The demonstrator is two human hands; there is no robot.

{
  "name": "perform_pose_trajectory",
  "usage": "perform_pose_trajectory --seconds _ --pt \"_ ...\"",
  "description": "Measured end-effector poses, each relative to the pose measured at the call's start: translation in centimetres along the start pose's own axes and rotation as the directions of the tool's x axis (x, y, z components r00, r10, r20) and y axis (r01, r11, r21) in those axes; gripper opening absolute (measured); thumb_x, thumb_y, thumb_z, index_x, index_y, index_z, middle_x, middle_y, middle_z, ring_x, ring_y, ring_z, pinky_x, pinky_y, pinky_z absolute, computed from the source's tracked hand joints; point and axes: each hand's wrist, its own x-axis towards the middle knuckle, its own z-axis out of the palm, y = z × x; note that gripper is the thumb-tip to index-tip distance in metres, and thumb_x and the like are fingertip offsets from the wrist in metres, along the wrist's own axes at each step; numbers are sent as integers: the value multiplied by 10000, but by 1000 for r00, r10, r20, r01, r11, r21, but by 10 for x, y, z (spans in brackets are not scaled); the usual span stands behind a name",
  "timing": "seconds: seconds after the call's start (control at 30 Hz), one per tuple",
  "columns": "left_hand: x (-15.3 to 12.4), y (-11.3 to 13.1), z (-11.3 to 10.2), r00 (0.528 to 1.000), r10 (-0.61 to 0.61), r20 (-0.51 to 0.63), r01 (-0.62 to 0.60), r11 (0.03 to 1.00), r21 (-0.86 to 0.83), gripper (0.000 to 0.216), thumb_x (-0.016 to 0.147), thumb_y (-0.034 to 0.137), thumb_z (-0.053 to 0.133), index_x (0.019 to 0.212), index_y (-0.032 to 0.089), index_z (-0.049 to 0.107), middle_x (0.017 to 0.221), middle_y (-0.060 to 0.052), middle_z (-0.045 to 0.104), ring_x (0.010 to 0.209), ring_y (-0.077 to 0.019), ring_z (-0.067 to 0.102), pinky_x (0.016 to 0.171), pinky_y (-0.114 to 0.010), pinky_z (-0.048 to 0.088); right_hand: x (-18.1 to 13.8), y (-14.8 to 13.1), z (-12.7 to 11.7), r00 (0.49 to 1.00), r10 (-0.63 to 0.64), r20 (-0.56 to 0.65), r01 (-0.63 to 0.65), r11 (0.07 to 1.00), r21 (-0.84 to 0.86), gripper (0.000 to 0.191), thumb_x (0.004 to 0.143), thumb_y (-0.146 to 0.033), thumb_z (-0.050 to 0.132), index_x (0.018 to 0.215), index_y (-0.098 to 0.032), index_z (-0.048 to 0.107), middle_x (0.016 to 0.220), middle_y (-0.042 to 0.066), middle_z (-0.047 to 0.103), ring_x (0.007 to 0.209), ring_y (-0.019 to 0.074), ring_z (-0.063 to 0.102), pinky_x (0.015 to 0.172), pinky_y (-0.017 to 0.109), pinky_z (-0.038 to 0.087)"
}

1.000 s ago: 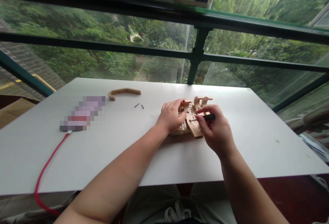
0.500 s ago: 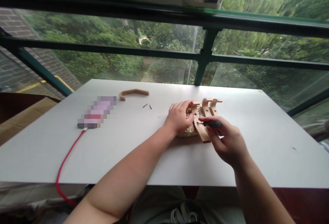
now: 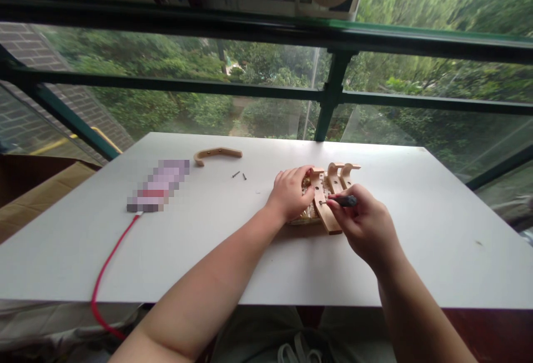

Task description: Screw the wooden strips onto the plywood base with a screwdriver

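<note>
My right hand (image 3: 368,224) is closed round the dark handle of a screwdriver (image 3: 346,201). Its thin shaft points left, with the tip at a hole in a curved wooden hook (image 3: 328,220). My left hand (image 3: 290,192) wraps over the left side of the decorated base (image 3: 307,220) under the hooks and presses against it. Two more wooden hooks (image 3: 335,181) stand in a row to the right, their curled ends at the far side. My fingers and the hooks hide much of the base.
A loose wooden hook (image 3: 220,152) lies at the back of the white table (image 3: 200,241), with two screws (image 3: 236,174) nearer me. On the left is a blurred-out phone-like thing (image 3: 160,185) on a red cable (image 3: 104,266). A cardboard box (image 3: 39,191) stands beyond the left edge.
The fingers of my right hand have shifted their hold on the screwdriver, and its handle sits slightly differently. My left hand stays on the base. The whole view has moved down slightly.
</note>
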Motion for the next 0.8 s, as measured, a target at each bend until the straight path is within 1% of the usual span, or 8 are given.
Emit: perform_pose_trajectory --seconds 0.1,0.17,0.3,0.43,0.53,0.6,0.7,0.8 --pt "0 0 0 1000 -12 6 12 1000 0 454 848 268 551 1301 244 535 1268 -55 657 1174 -249 597 1060 -415 429 5 -2 0 1000 16 -6 -16 999 -39 248 840 -412 654 756 -229 508 573 -51 574 471 104 458 498 242 390" --pt "0 0 1 1000 -10 3 10 1000 -4 450 849 268 551 1298 243 536 1264 -52 659 1171 -247 598 1057 -410 432 9 -3 0 999 28 -19 -29 997 -69 307 831 -404 659 706 -231 439 509 -75 490 450 97 404 479 238 349" --pt "0 -1 1 1000 3 -7 -3 1000 -6 447 854 278 554 1298 236 531 1257 -42 662 1163 -239 598 1055 -395 434 11 -4 3 996 43 -82 -53 991 -122 413 817 -410 660 640 -221 339 510 -69 399 483 98 332 480 245 299" --pt "0 0 0 1000 11 -9 -11 1000 -4 435 864 290 542 1296 235 532 1251 -44 664 1156 -240 600 1053 -396 429 9 -5 6 990 61 -130 -77 989 -126 392 832 -430 642 651 -222 364 518 -62 412 487 104 336 497 261 299" --pt "0 1 0 1000 7 -1 -7 1000 -2 448 853 288 557 1297 239 531 1250 -43 665 1157 -243 599 1057 -401 425 7 -4 8 988 69 -141 -80 994 -74 259 847 -421 638 762 -229 488 577 -50 527 493 108 430 527 272 350" --pt "0 1 0 1000 -7 11 7 1000 1 455 851 285 557 1303 242 528 1261 -47 660 1168 -249 595 1059 -406 423 6 -2 9 991 64 -117 -65 998 -6 180 868 -392 624 935 -245 546 748 -27 647 515 104 506 559 277 412" --pt "0 1 0 1000 -13 10 13 1000 0 455 853 286 553 1304 242 528 1272 -48 653 1173 -251 591 1057 -403 423 3 3 10 996 45 -76 -36 993 116 312 905 -333 576 1189 -280 457 1013 11 692 543 99 565 572 281 473" --pt "0 0 0 1000 5 -5 -5 1000 -5 457 847 282 562 1301 238 528 1270 -41 653 1165 -245 591 1057 -395 421 -1 7 9 999 12 -40 -3 978 209 362 917 -288 546 1245 -282 391 1038 27 678 690 138 645 619 287 517"
